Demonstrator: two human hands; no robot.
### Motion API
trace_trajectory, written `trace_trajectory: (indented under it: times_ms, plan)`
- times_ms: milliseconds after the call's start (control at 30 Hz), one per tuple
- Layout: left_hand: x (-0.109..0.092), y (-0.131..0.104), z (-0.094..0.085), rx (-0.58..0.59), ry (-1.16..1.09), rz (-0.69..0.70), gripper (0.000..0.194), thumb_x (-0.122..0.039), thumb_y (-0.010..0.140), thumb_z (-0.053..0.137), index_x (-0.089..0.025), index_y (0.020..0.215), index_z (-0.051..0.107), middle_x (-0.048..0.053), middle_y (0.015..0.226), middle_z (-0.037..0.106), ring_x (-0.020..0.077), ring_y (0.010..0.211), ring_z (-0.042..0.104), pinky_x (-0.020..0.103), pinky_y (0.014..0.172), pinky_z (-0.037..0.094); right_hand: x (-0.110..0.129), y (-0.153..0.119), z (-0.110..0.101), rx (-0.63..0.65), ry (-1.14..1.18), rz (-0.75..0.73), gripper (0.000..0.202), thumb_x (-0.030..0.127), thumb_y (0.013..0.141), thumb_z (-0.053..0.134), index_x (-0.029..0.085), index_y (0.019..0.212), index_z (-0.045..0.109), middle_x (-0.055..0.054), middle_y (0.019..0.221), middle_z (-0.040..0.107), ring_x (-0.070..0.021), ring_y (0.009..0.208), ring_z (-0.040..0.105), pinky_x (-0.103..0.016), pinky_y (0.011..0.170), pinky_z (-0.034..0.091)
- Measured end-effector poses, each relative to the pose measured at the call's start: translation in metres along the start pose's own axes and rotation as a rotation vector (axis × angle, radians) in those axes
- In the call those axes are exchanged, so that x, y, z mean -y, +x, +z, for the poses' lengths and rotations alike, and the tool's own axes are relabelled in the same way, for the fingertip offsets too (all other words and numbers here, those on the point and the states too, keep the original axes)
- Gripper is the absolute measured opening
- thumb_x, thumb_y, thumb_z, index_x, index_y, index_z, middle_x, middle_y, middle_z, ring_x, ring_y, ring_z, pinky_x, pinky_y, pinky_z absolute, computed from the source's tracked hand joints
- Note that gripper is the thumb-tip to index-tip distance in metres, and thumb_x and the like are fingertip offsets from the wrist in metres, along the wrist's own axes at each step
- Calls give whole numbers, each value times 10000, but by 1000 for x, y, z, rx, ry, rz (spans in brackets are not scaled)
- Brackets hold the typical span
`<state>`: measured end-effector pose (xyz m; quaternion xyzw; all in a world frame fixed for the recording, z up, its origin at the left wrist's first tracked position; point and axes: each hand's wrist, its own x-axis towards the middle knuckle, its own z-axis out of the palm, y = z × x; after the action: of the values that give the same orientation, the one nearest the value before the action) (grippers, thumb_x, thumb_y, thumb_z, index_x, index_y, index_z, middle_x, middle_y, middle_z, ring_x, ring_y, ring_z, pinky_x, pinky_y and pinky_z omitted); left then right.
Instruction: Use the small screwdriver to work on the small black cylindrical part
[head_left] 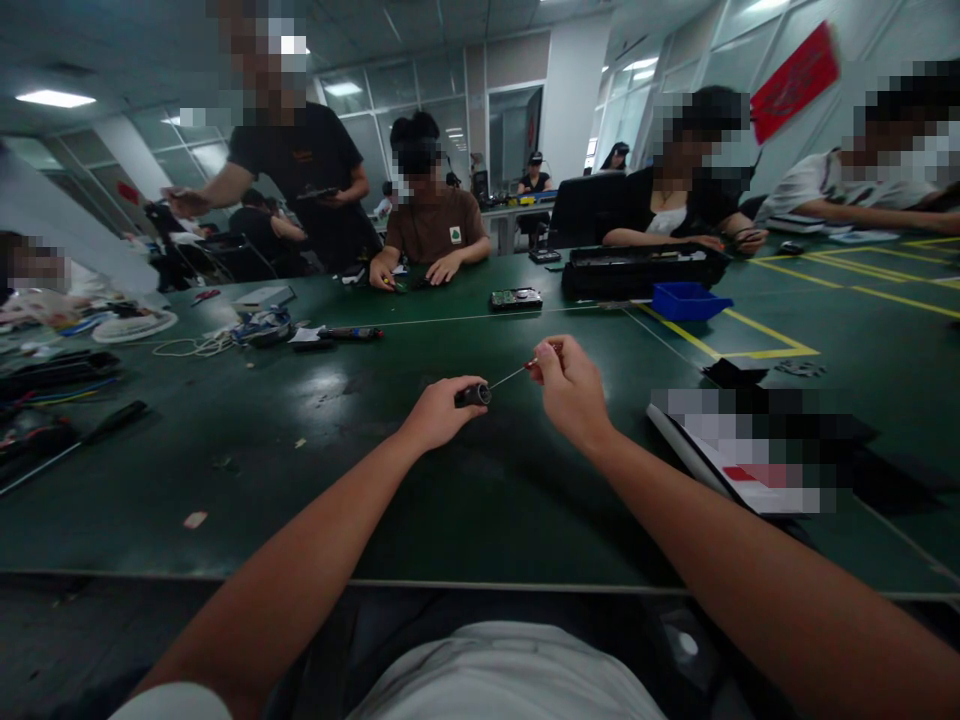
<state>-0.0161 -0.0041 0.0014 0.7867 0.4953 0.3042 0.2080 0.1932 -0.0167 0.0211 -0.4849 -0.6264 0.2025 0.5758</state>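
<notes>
My left hand (438, 412) is closed around a short black cylindrical part (475, 395), whose round end faces right with a ring-like rim. In my right hand (568, 385), the fingers pinch the reddish handle of a thin screwdriver (511, 377). Its slim metal shaft slants down to the left, and the tip is at or very close to the part's upper edge; whether they touch I cannot tell. Both hands are above the green table (480, 520). Most of the screwdriver's handle is hidden by my right fingers.
Beyond my hands lie a circuit board (516, 299), a black case (643, 270) and a blue tray (688, 300). A white box-like object (712, 450) sits by my right forearm. On the left are a long screwdriver (112, 425) and cables (199, 343). Several people sit or stand around.
</notes>
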Motion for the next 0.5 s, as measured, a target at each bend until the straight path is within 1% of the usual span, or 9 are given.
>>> trace_trajectory:
  times_ms: [167,267,367,500]
  plan:
    - [1,0,2,28,-6,5,417,-251,810,751,-247,1224,698,60,1242,712,264,1166,631,433,1049,445,1,0,0,31,-63,-18,204,387,987,421,246,902,542,-20,742,650,-206,713,610,-351,672,415]
    - [1,1,3,48,-12,16,401,-240,811,745,-244,1209,705,60,1241,710,264,1171,629,431,1056,443,3,1,-1,18,-102,-19,206,380,985,422,245,884,541,-33,757,665,-212,716,609,-351,664,398]
    - [2,0,4,60,-23,21,385,-242,815,738,-251,1198,708,52,1209,719,258,1133,646,423,1032,461,3,2,-3,-1,-137,-17,212,379,983,426,244,862,537,-40,765,673,-218,723,609,-355,670,386]
    - [3,0,4,36,-37,26,377,-250,817,742,-240,1191,698,56,1196,717,246,1131,646,411,1036,463,4,2,-4,-29,-145,-13,223,383,986,422,243,856,537,-40,764,667,-221,719,604,-353,662,374]
